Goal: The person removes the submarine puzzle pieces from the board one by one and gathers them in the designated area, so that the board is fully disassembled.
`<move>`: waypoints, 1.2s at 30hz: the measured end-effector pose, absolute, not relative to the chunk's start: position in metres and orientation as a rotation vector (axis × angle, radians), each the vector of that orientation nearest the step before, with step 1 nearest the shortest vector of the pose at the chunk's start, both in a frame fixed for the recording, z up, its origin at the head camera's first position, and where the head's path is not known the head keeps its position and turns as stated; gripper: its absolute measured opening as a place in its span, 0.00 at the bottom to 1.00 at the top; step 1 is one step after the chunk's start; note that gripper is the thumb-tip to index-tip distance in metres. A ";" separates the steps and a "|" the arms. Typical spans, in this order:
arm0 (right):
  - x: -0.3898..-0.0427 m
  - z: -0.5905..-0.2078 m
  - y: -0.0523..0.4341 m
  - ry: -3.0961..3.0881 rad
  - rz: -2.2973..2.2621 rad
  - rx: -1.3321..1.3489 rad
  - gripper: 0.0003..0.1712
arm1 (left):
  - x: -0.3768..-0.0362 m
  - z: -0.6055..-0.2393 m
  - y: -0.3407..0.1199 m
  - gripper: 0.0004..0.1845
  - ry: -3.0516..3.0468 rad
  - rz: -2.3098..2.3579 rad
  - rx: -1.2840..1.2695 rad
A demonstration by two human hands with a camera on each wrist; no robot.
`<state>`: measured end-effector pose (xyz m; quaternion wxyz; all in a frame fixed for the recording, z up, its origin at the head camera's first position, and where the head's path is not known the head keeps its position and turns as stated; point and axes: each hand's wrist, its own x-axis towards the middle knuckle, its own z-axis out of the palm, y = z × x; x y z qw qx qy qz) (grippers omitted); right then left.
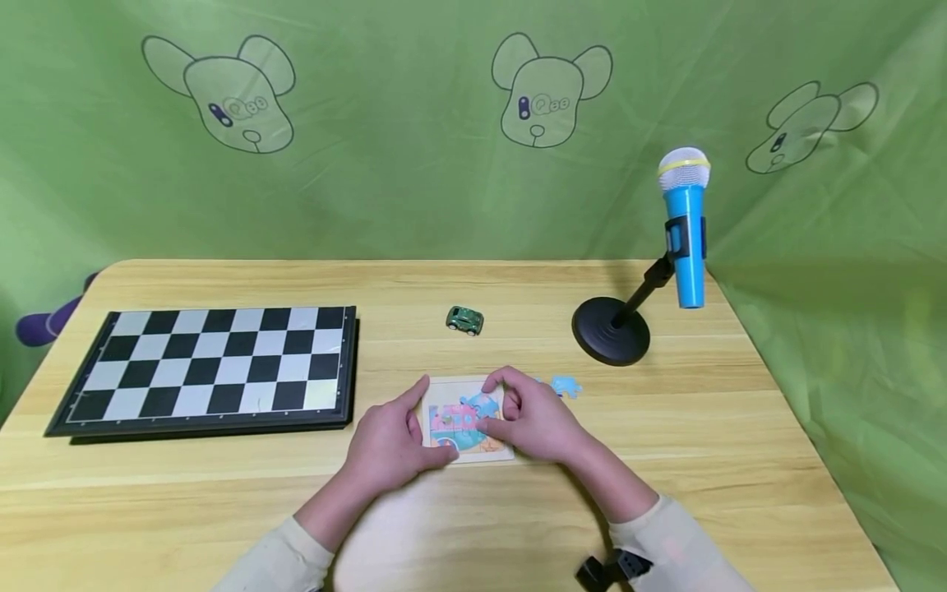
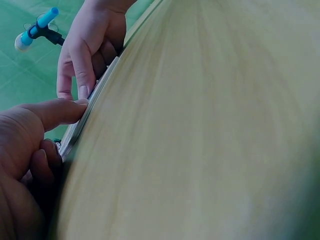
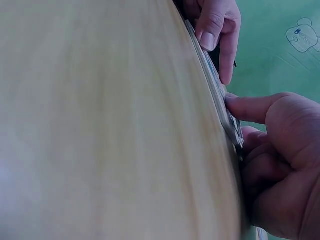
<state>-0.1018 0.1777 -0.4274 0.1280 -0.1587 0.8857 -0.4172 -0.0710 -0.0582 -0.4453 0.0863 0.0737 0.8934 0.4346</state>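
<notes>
A small jigsaw puzzle board (image 1: 459,383) with a pale frame and a pink and blue picture lies flat on the wooden table. My left hand (image 1: 385,444) holds it at the left side, index finger by the upper left corner and thumb over the lower edge. At the right side, my right hand (image 1: 540,419) has its thumb and index finger around a blue puzzle piece (image 1: 482,403) in the picture, with the other fingers curled. Just beyond that hand lies a loose blue puzzle piece (image 1: 566,386). Both wrist views show the board edge-on, with thumbs on its top.
A folded black-and-white chessboard (image 1: 214,362) lies on the left of the table. Behind the puzzle stands a small green toy car (image 1: 464,321). A blue toy microphone (image 1: 688,238) leans on a black round-based stand (image 1: 610,331) at the back right. Green cloth hangs behind.
</notes>
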 end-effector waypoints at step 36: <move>-0.071 -0.421 0.215 2.797 -1.447 -0.125 0.24 | -0.072 -0.445 -0.058 0.57 2.663 1.271 0.198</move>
